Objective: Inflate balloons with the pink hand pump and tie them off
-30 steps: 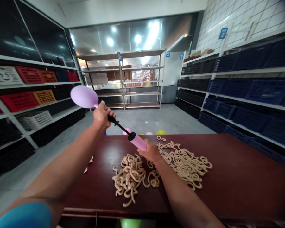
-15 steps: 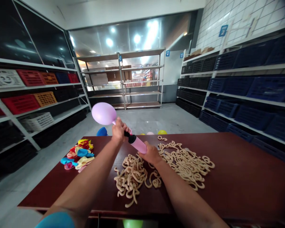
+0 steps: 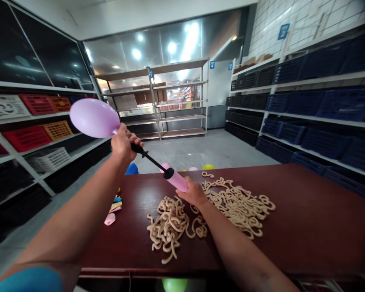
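The person's L hand (image 3: 123,142) has its fingers curled round the black handle of a pink-and-black plastic hand pump (image 3: 178,181), and the neck of an oval lilac rubber balloon (image 3: 94,118) meets that same hand; whether the fingers pinch the neck or only surround it, can't tell b/c the joint's hidden. The balloon is part-filled or more, up in the air past the surface's far edge, toward its L end. R hand (image 3: 194,194) is wrapped round the lower end of the pink barrel, fingers mostly out of sight beneath; the pump is held tilted over the dark red-brown table (image 3: 304,219), toward the far edge.

Step in hand is prob. inflating: the thin black rod is drawn well out, so the next move calls for a straight push of handle to barrel w/ the neck kept sealed.

Limp multicolour rubber balloons (image 3: 110,219) lie near the L edge, partly behind the forearm. Beige rope-like twists sit in 2 heaps: a compact one (image 3: 168,223) nearer the near edge, a looser one (image 3: 241,209) R of it, reaching toward the far edge.
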Demonstrator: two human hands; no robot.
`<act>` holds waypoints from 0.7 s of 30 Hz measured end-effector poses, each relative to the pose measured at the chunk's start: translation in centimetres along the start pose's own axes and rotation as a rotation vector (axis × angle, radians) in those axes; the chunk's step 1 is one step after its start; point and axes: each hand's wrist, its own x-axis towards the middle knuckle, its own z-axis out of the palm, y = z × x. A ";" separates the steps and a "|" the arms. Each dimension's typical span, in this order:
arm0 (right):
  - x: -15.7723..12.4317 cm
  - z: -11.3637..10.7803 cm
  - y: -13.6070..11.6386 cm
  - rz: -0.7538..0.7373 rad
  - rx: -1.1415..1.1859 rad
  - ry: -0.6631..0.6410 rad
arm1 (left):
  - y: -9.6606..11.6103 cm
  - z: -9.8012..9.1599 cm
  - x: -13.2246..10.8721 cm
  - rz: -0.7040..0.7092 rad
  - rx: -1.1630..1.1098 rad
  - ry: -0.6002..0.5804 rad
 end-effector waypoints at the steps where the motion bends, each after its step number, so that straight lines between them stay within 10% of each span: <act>1: 0.0 0.1 0.1 0.002 -0.005 -0.007 | 0.2 0.1 0.1 0.012 0.012 -0.006; 13: -0.4 0.7 0.7 0.018 -0.091 -0.045 | -11.0 -0.8 -4.6 -0.105 0.061 0.022; 21: 0.0 0.3 0.8 -0.019 -0.007 0.066 | -6.6 -0.1 -3.2 -0.054 0.066 -0.009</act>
